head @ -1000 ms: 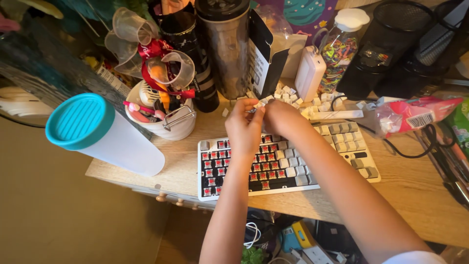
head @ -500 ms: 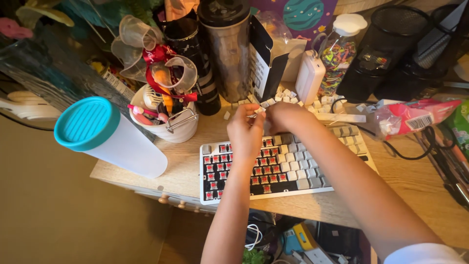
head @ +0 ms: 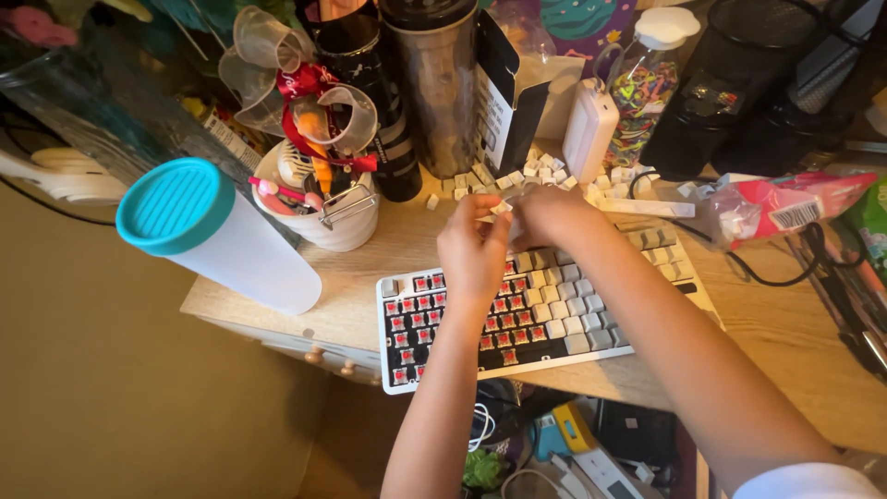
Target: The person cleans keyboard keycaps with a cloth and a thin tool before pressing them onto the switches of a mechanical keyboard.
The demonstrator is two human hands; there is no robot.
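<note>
A light wooden desk (head: 785,342) carries a keyboard (head: 554,314) with many caps off. Behind it lie loose white keycaps (head: 545,171). To the left stand a white tumbler with a teal lid (head: 217,236) and a white pot of pens (head: 328,217). A pink packet (head: 785,208) lies at the right.

A pale wood-grain desk (head: 795,342) with a matt finish carries a plastic keyboard (head: 545,319) of smooth grey caps and bare red switches. Beside it stand a frosted plastic tumbler (head: 249,263) with a ribbed teal lid (head: 176,205), a glossy white ceramic pot (head: 337,231), and a shiny crinkled pink wrapper (head: 785,208).
</note>
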